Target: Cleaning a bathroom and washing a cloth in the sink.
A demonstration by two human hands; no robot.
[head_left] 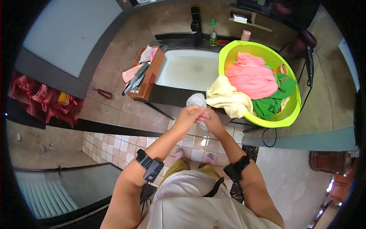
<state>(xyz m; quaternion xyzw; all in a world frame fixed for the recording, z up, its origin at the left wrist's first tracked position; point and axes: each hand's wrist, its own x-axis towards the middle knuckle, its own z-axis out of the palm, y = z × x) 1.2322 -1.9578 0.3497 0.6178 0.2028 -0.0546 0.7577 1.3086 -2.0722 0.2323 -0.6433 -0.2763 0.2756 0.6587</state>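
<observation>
My left hand (188, 118) and my right hand (213, 121) meet in front of the counter edge, both gripping a bunched pale grey cloth (196, 99). Part of the cloth puffs up above my fingers, and a tail hangs below them. To the right, a lime-green plastic basin (292, 113) holds a pink garment (251, 75) and a green garment (264, 107). A cream cloth (228, 98) drapes over the basin's near-left rim, close to my right hand. Behind my hands lies a white rectangular sink (187, 75) with cloudy water in it.
A brown box (153, 74) with a hairbrush (138, 75) stands left of the sink. A black faucet (196, 24) and a green-capped bottle (213, 34) are behind it. A hair dryer (309, 54) hangs on the right wall, its cord dangling beside the basin. Underfoot is a shiny tiled floor (188, 142).
</observation>
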